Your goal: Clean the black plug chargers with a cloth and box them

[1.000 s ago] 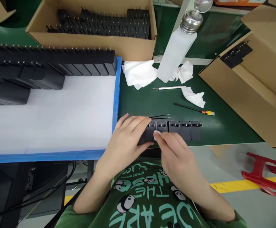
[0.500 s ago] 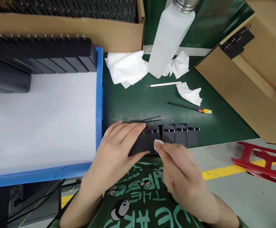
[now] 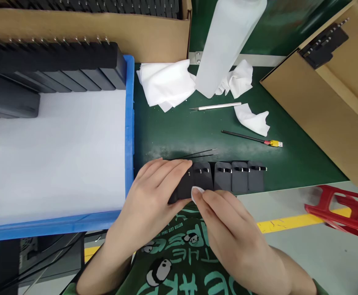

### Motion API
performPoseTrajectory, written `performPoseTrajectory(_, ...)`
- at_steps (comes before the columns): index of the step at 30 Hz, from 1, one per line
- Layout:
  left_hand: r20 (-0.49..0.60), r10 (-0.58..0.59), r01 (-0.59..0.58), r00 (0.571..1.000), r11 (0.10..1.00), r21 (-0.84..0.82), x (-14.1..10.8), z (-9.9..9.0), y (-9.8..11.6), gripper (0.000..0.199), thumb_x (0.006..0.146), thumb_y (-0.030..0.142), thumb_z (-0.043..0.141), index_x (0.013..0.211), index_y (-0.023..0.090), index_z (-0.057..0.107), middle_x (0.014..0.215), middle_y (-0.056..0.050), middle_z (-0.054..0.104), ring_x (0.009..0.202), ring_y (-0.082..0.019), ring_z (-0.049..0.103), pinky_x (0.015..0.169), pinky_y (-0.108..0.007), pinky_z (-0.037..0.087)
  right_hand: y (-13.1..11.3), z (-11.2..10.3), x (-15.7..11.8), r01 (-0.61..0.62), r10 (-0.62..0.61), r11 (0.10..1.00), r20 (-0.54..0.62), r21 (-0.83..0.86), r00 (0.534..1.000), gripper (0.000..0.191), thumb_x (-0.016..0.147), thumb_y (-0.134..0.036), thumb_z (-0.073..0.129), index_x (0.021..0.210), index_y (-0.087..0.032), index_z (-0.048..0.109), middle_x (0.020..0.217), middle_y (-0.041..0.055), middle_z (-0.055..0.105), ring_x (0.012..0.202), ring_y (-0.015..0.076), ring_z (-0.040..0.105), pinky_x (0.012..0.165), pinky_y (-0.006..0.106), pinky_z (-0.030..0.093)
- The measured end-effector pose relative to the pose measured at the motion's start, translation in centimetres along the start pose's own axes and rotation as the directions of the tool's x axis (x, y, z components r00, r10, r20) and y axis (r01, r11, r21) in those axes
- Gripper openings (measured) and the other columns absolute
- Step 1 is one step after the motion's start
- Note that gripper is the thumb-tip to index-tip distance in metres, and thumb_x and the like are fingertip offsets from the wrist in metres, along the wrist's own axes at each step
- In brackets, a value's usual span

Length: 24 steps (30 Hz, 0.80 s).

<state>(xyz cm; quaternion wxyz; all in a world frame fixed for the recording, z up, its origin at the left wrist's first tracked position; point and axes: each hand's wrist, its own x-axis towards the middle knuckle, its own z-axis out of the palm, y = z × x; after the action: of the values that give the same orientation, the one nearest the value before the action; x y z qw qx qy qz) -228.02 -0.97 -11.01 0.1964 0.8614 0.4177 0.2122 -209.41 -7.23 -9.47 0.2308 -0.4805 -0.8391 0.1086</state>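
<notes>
Several dark grey blocks with metal pins [image 3: 239,178] stand in a row along the front edge of the green bench. My left hand [image 3: 154,188] grips the dark block [image 3: 183,186] at the left end of the row, fingers over its top and thumb at its near side. Pinched in my right hand [image 3: 231,225] is a small white cloth [image 3: 197,191], which touches the lower part of the blocks. Thin black tweezers [image 3: 197,154] lie just beyond my left fingers.
A blue-rimmed tray [image 3: 130,123] with more black blocks is at left. White cloths [image 3: 166,84], a white bottle [image 3: 228,45], a white-handled pick [image 3: 218,106] and a black stick with a yellow connector [image 3: 249,137] lie beyond. An open carton [image 3: 314,119] is at right.
My right hand has moved the white cloth slightly left and down along the block, closer to my left thumb. My left hand keeps its hold. The view has shifted a little.
</notes>
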Motion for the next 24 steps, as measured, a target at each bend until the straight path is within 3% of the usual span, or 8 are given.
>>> performPoseTrajectory(5, 0.001, -0.015, 0.015, 1.0, 1.0, -0.014, 0.1, 0.1, 0.0, 0.044, 0.091, 0.02, 0.067, 0.132, 0.014, 0.054, 0.128, -0.009, 0.067, 0.117, -0.022, 0.061, 0.108, -0.039, 0.043, -0.4, 0.2, 1.5, 0.003, -0.011, 0.99, -0.063, -0.141, 0.998, 0.031, 0.09, 0.005, 0.049, 0.117, 0.007, 0.065, 0.098, 0.0169, 0.066, 0.088, 0.0223, 0.055, 0.078, 0.036, 0.057)
performPoseTrajectory(9, -0.004, -0.026, 0.026, 1.0, 0.999, -0.022, 0.0, 0.1, 0.0, 0.046, 0.089, 0.018, 0.068, 0.133, 0.015, 0.053, 0.127, -0.008, 0.068, 0.116, -0.021, 0.061, 0.11, -0.038, 0.041, -0.7, 0.1, 1.3, 0.01, -0.019, 0.994, -0.082, -0.107, 0.996, 0.031, 0.09, 0.005, 0.047, 0.116, 0.006, 0.065, 0.1, 0.0157, 0.067, 0.091, 0.0219, 0.057, 0.083, 0.034, 0.057)
performPoseTrajectory(15, -0.008, -0.01, 0.01, 1.0, 1.0, -0.028, -0.1, 0.1, -0.1, 0.043, 0.091, 0.021, 0.067, 0.131, 0.015, 0.054, 0.127, -0.009, 0.067, 0.116, -0.02, 0.061, 0.111, -0.037, 0.04, -0.8, 0.4, 1.2, 0.007, -0.018, 0.99, -0.079, -0.143, 0.997, 0.033, 0.091, 0.004, 0.045, 0.117, 0.008, 0.064, 0.096, 0.0167, 0.067, 0.087, 0.0225, 0.058, 0.079, 0.036, 0.058)
performPoseTrajectory(20, 0.029, -0.019, 0.018, 0.999, 0.998, 0.054, 0.2, -0.4, 0.6, 0.056, 0.09, 0.03, 0.07, 0.139, 0.012, 0.049, 0.132, -0.013, 0.062, 0.124, -0.027, 0.055, 0.114, -0.043, 0.038, -0.4, -2.5, -1.1, -0.131, 0.124, 0.972, 0.047, 0.195, 0.991, 0.036, 0.094, 0.003, 0.039, 0.113, -0.007, 0.068, 0.096, 0.0088, 0.064, 0.086, 0.0141, 0.06, 0.08, 0.025, 0.056)
performPoseTrajectory(24, -0.007, -0.014, 0.015, 1.0, 0.986, 0.164, 1.1, -0.2, 1.5, 0.071, 0.088, 0.042, 0.072, 0.143, 0.007, 0.046, 0.137, -0.017, 0.06, 0.128, -0.033, 0.053, 0.116, -0.051, 0.034, 1.6, -4.6, -2.9, -0.264, 0.296, 0.943, -0.153, 0.202, 0.943, 0.045, 0.085, 0.01, 0.054, 0.12, -0.013, 0.068, 0.103, 0.0069, 0.061, 0.089, 0.0112, 0.059, 0.077, 0.023, 0.052)
